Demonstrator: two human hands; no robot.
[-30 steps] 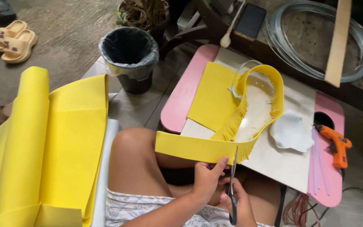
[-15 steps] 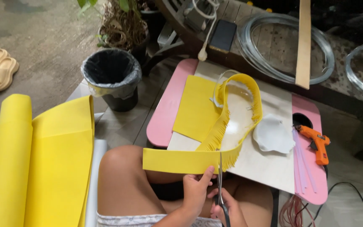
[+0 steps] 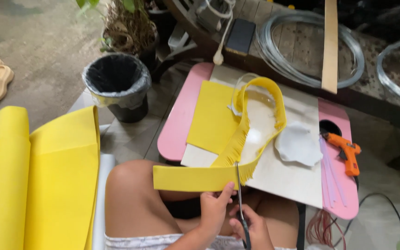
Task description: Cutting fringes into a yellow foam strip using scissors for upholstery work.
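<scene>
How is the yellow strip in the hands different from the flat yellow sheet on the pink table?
The yellow strip is long and narrow; the yellow sheet is a wide rectangle. The strip curves in a loop and has a fringe cut along part of its edge; the sheet lies flat and uncut. Scissors meet the strip; nothing touches the sheet. Both are the same yellow.

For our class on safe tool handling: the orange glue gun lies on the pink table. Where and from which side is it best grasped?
Grip the glue gun by its handle, the thicker leg pointing down toward the near edge of the pink table. Come from the near right, probably: the nozzle aims left toward the white piece, so the hand stays clear of the tip.
</scene>
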